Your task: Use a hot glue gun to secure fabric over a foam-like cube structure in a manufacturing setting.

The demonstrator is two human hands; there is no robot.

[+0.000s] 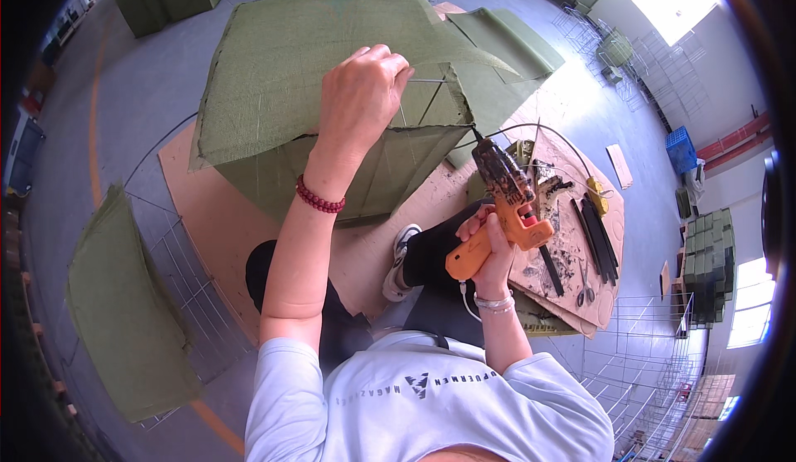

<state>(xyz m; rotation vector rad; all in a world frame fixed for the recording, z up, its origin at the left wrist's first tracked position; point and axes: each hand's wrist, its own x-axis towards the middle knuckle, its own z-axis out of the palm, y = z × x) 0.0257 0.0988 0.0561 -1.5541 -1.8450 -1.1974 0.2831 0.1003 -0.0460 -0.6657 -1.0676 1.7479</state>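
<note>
While the left hand (362, 97) pinches a thin wire (427, 81) at the top edge of the green fabric box (332, 89), fingers closed tight on it, the right hand (489, 242) grips one orange glue gun (506, 213), nozzle at the box's corner. The box's far side is hidden. One pair of scissors (585, 284) lies on the cardboard (572, 255).

We note an olive-green woven fabric (315, 56), an orange glue gun (497, 230), a dark red beaded bracelet (319, 197), and brown cardboard (215, 222).
</note>
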